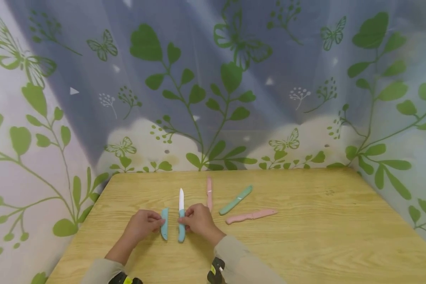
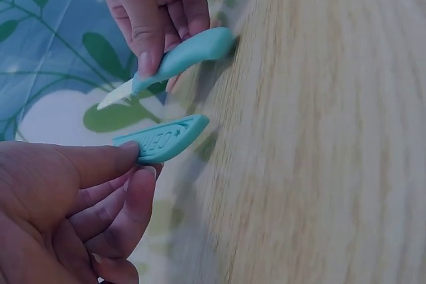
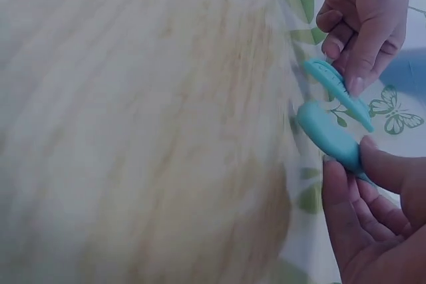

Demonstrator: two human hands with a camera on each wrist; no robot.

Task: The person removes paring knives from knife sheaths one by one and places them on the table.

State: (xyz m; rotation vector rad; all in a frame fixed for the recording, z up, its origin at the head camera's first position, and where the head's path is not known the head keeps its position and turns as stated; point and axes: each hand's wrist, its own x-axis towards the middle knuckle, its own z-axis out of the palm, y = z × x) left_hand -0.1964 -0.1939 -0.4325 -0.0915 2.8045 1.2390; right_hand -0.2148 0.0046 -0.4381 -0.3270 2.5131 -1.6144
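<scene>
My left hand (image 1: 142, 227) pinches a light-blue knife sheath (image 1: 165, 224) between thumb and fingers; raised lettering shows on its side in the left wrist view. Beside it, my right hand (image 1: 200, 220) pinches a small paring knife (image 1: 181, 228) by its light-blue handle. The knife's pale blade (image 2: 116, 95) is bare and points away from me toward the back of the table. Sheath and knife are apart, roughly side by side, with a narrow gap between them. In the right wrist view the handle (image 3: 329, 136) hides most of the blade.
On the wooden table (image 1: 323, 244) lie a pink knife (image 1: 209, 191) just beyond my right hand, a green knife (image 1: 236, 200) and another pink knife (image 1: 252, 216) to the right. A leaf-patterned curtain (image 1: 198, 98) hangs behind the table's back edge.
</scene>
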